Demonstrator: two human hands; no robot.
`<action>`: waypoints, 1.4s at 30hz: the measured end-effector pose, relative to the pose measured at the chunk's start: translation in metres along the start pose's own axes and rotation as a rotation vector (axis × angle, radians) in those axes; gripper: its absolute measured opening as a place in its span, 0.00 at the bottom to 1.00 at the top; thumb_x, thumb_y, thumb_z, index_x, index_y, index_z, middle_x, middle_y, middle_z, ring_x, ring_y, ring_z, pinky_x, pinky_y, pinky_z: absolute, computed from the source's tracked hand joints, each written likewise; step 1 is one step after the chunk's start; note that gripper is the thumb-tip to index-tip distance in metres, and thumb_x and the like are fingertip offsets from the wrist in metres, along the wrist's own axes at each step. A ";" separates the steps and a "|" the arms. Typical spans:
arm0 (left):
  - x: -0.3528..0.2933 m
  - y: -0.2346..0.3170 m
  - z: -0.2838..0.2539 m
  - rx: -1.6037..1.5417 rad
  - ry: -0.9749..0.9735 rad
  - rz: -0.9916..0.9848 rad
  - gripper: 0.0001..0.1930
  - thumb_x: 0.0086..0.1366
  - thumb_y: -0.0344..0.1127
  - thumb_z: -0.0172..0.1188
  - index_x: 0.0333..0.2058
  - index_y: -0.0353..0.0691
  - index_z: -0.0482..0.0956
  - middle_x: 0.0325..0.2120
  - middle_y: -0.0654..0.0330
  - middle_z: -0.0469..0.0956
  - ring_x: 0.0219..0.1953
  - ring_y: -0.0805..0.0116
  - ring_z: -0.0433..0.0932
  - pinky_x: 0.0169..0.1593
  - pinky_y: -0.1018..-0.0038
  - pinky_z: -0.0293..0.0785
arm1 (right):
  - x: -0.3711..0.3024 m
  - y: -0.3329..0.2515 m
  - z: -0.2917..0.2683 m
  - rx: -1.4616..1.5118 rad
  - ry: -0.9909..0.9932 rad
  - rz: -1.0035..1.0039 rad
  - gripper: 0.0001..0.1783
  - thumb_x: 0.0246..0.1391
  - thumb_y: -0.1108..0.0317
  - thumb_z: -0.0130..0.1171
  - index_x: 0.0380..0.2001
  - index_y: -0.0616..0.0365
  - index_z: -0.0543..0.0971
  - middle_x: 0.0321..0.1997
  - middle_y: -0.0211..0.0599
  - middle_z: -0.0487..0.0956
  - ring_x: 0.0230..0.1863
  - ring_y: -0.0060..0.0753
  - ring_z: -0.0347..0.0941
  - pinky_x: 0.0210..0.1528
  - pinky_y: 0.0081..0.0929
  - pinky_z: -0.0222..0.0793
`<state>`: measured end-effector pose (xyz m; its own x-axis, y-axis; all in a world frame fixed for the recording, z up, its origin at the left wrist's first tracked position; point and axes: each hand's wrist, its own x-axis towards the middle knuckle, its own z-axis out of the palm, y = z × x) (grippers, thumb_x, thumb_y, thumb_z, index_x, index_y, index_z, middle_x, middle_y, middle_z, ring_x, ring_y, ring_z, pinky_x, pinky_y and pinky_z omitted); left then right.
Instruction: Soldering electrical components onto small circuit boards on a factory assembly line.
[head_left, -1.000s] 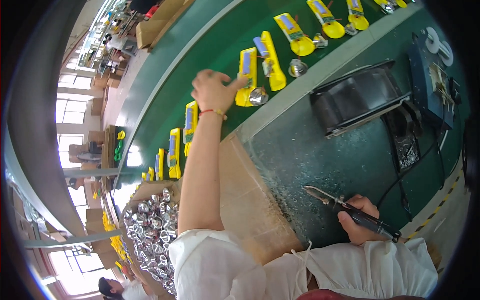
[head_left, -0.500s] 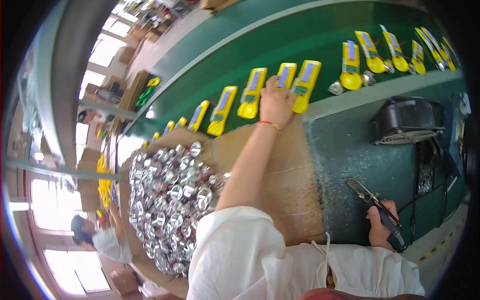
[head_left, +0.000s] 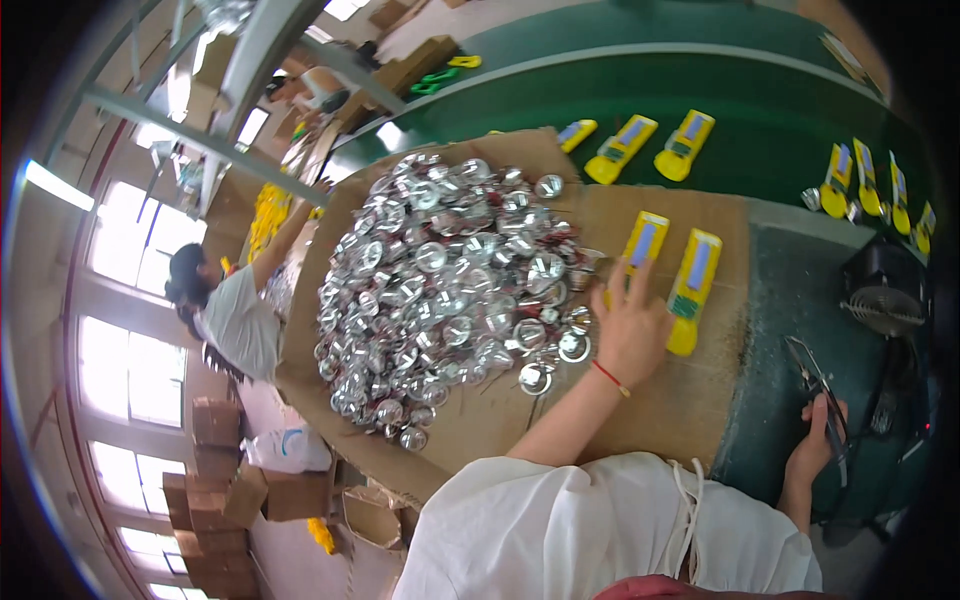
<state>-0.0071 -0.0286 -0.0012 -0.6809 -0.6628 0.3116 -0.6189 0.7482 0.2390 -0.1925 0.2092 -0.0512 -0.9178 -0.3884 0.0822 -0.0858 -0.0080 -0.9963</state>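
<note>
My left hand (head_left: 636, 328) lies over a yellow plastic housing (head_left: 650, 234) on the cardboard sheet (head_left: 680, 415), its fingers stretched out and spread. They cover the housing's lower part. A second yellow housing (head_left: 701, 262), with a pale blue strip and a green circuit board, lies just right of that hand. Left of it is a heap of shiny silver round cups (head_left: 430, 285), some with thin reddish wires. At the right, my right hand (head_left: 812, 445) grips the dark handle of a soldering iron (head_left: 838, 440), whose thin metal tip points away from me.
Beyond the cardboard runs a green conveyor belt (head_left: 770, 140) carrying several yellow housings. A black fan (head_left: 885, 285) stands on the bench at the right. A metal rail (head_left: 200, 140) crosses the upper left. Another person (head_left: 235, 315) works at the far left.
My left hand has come back from the belt onto the cardboard, where two yellow housings now lie. The view has swung left. My right hand still holds the soldering iron.
</note>
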 end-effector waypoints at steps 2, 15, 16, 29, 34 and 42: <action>-0.018 0.008 -0.006 -0.033 -0.080 0.042 0.12 0.51 0.43 0.59 0.28 0.39 0.77 0.57 0.52 0.56 0.61 0.48 0.49 0.56 0.44 0.46 | -0.002 0.009 -0.004 0.060 0.023 0.003 0.07 0.55 0.68 0.53 0.30 0.61 0.71 0.22 0.28 0.67 0.25 0.18 0.61 0.31 0.17 0.58; 0.040 -0.130 -0.058 0.168 0.576 -0.423 0.18 0.47 0.42 0.65 0.37 0.43 0.78 0.51 0.55 0.62 0.58 0.52 0.54 0.54 0.49 0.48 | -0.004 0.009 -0.005 0.014 -0.050 -0.015 0.08 0.56 0.66 0.53 0.27 0.57 0.71 0.21 0.25 0.63 0.27 0.19 0.58 0.36 0.17 0.55; 0.045 -0.137 -0.054 0.042 0.565 -0.437 0.09 0.47 0.38 0.64 0.29 0.47 0.81 0.46 0.60 0.68 0.55 0.55 0.58 0.54 0.51 0.50 | -0.004 0.009 -0.005 0.012 -0.055 -0.009 0.08 0.56 0.66 0.53 0.27 0.57 0.71 0.21 0.25 0.63 0.27 0.19 0.58 0.36 0.17 0.55; 0.064 -0.140 -0.053 0.013 0.502 -0.442 0.08 0.49 0.40 0.62 0.25 0.43 0.80 0.31 0.63 0.76 0.43 0.61 0.69 0.47 0.63 0.59 | 0.005 0.003 0.008 0.002 -0.076 -0.020 0.09 0.57 0.68 0.51 0.26 0.60 0.70 0.22 0.27 0.62 0.28 0.20 0.60 0.37 0.19 0.56; 0.053 -0.151 -0.044 -0.032 0.699 -0.327 0.06 0.52 0.37 0.60 0.24 0.42 0.79 0.27 0.63 0.77 0.38 0.63 0.72 0.45 0.65 0.60 | 0.014 0.009 0.013 -0.031 -0.092 0.051 0.08 0.57 0.67 0.51 0.32 0.63 0.71 0.24 0.30 0.64 0.31 0.23 0.61 0.39 0.20 0.57; 0.054 -0.087 -0.090 -0.588 0.672 -0.307 0.03 0.51 0.30 0.61 0.25 0.39 0.79 0.22 0.57 0.76 0.28 0.60 0.74 0.34 0.68 0.67 | 0.010 -0.003 0.025 -0.022 -0.032 0.097 0.09 0.56 0.67 0.52 0.34 0.64 0.71 0.25 0.31 0.65 0.31 0.23 0.62 0.41 0.20 0.58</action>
<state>0.0448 -0.1263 0.0772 -0.0393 -0.8140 0.5795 -0.3123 0.5609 0.7667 -0.1918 0.1823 -0.0484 -0.9093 -0.4159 -0.0163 -0.0057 0.0515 -0.9987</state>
